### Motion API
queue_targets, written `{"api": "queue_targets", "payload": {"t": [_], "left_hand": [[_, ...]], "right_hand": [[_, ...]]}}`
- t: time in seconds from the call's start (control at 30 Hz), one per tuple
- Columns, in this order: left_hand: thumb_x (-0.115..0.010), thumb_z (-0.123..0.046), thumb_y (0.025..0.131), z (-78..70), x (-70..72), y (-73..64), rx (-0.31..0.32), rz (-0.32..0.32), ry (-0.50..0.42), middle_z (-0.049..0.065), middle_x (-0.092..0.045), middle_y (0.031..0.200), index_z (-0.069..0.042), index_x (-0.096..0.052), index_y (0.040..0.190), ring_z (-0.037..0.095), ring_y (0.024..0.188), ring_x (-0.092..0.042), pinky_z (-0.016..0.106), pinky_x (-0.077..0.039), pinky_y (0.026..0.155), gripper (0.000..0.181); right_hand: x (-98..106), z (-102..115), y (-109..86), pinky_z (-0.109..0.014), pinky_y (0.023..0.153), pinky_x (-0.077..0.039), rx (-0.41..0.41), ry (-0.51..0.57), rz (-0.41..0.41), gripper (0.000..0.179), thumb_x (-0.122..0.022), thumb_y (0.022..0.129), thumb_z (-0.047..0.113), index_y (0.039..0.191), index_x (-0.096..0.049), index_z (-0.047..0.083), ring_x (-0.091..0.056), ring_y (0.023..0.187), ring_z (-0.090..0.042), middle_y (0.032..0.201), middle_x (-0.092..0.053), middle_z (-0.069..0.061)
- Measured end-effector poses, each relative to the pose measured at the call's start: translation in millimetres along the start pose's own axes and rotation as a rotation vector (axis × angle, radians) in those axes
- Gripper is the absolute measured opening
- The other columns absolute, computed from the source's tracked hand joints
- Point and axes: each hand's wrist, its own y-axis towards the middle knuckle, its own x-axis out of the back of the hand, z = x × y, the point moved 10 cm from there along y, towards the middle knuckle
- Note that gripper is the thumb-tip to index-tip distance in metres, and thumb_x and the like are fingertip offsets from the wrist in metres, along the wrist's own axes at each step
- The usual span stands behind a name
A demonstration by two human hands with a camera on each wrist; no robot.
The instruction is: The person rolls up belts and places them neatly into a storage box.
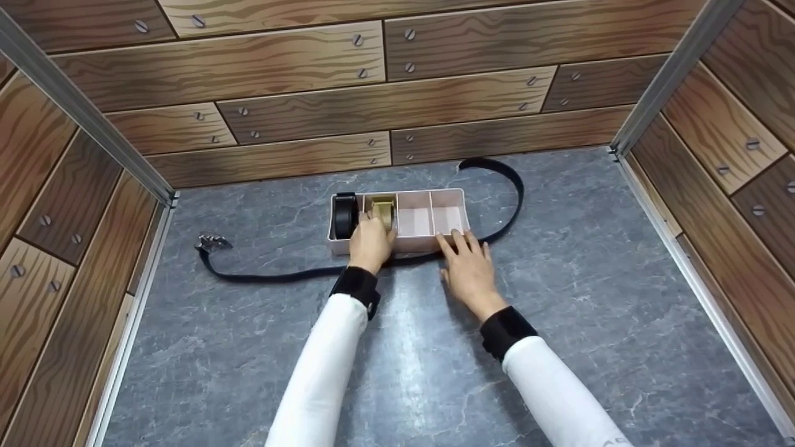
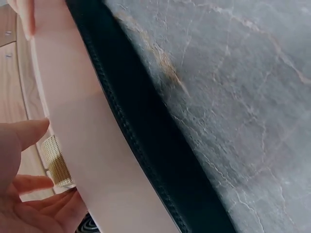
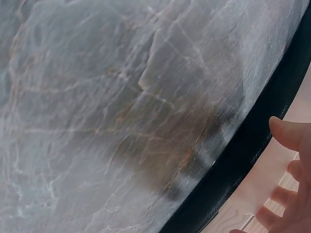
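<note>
Black belt (image 1: pixel 413 260) along front of pink box (image 1: pixel 413 244)

From where I stand, the bench (image 1: pixel 248 366) is a grey, marbled sheet threaded with pale and rusty veins, a streak of light shining down its near middle. A pale pink divided box (image 1: pixel 407 244) sits flat on it, towards the far side. A long black belt (image 1: pixel 286 275) lies there too: metal buckle (image 1: pixel 214 241) off to the left, strap running close along the box's near side, then curling round past its right end.
</note>
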Motion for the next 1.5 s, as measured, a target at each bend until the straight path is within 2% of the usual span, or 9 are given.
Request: {"api": "queue_targets", "payload": {"t": [0.2,0.4,0.47,0.57,0.67,0.83,1.0,1.23,1.5], "left_hand": [[-0.070,-0.028,0.077,1.5,16.6,-24.6,-0.055,-0.046,-0.053,0.022,-0.047,0.119,0.001,-0.039,0.134,0.033,0.100,-0.054,0.042,-0.047,0.078,0.071],[-0.071,-0.022,0.074,6.4,33.5,-65.9,-0.163,-0.084,-0.043,0.018,-0.050,0.110,0.001,-0.051,0.122,0.032,0.096,-0.053,0.041,-0.047,0.076,0.057],[-0.071,-0.022,0.073,11.5,34.3,-82.4,-0.197,-0.047,-0.028,0.018,-0.052,0.108,0.000,-0.054,0.117,0.033,0.093,-0.054,0.042,-0.047,0.075,0.052],[-0.071,-0.023,0.073,26.4,29.3,-109.8,-0.201,0.070,0.010,0.019,-0.052,0.110,-0.002,-0.057,0.114,0.035,0.093,-0.054,0.045,-0.046,0.076,0.049],[-0.072,-0.027,0.073,44.8,21.6,-136.6,-0.168,0.200,0.048,0.022,-0.052,0.115,-0.005,-0.057,0.117,0.040,0.097,-0.053,0.050,-0.045,0.078,0.052],[-0.072,-0.032,0.075,68.2,7.6,-164.2,-0.114,0.310,0.094,0.023,-0.051,0.116,-0.007,-0.055,0.123,0.042,0.099,-0.052,0.052,-0.043,0.081,0.056],[-0.071,-0.034,0.076,77.4,-0.6,-173.1,-0.081,0.313,0.058,0.023,-0.050,0.115,-0.007,-0.052,0.126,0.043,0.100,-0.051,0.052,-0.041,0.083,0.060],[-0.072,-0.032,0.075,88.4,0.1,-169.3,-0.008,0.289,-0.046,0.026,-0.047,0.119,-0.004,-0.044,0.132,0.043,0.099,-0.052,0.051,-0.043,0.081,0.070],[-0.071,-0.030,0.077,103.7,3.6,-166.2,0.089,0.283,-0.119,0.030,-0.042,0.125,-0.006,-0.034,0.138,0.045,0.099,-0.052,0.054,-0.044,0.076,0.075]], "right_hand": [[-2,-1,-1.4,-0.057,0.101,-0.017,-0.007,0.004,0.015,0.076,-0.067,0.081,0.029,0.144,-0.026,0.025,-0.016,0.133,-0.033,0.144,-0.026,-0.010],[1,1,-3.3,-0.057,0.100,-0.018,0.012,0.052,-0.003,0.076,-0.069,0.079,0.026,0.143,-0.028,0.021,-0.016,0.133,-0.035,0.145,-0.025,-0.012],[5,3,-5.6,-0.057,0.101,-0.016,0.025,0.083,-0.050,0.077,-0.071,0.077,0.023,0.142,-0.031,0.019,-0.016,0.133,-0.036,0.145,-0.023,-0.014],[13,9,-13.4,-0.056,0.102,-0.013,0.067,0.118,-0.140,0.076,-0.074,0.074,0.017,0.139,-0.036,0.015,-0.017,0.132,-0.037,0.146,-0.022,-0.015],[15,19,-24.6,-0.057,0.098,-0.023,0.143,0.133,-0.194,0.070,-0.074,0.072,0.012,0.134,-0.042,0.010,-0.026,0.128,-0.040,0.143,-0.027,-0.016],[-4,36,-31.3,-0.055,0.085,-0.040,0.254,0.141,-0.046,0.063,-0.069,0.077,0.012,0.134,-0.043,0.009,-0.045,0.114,-0.038,0.141,-0.033,-0.014],[-21,37,-19.1,-0.049,0.076,-0.046,0.249,0.114,0.082,0.069,-0.068,0.079,0.014,0.139,-0.035,0.011,-0.051,0.105,-0.038,0.144,-0.026,-0.011],[-18,35,-7.5,-0.047,0.077,-0.045,0.221,0.138,0.079,0.063,-0.066,0.081,0.014,0.137,-0.038,0.007,-0.049,0.102,-0.039,0.135,-0.033,-0.012],[-15,28,-19.2,-0.047,0.073,-0.047,0.212,0.157,0.061,0.046,-0.066,0.081,0.012,0.125,-0.051,0.013,-0.054,0.092,-0.033,0.114,-0.047,-0.013]]}}
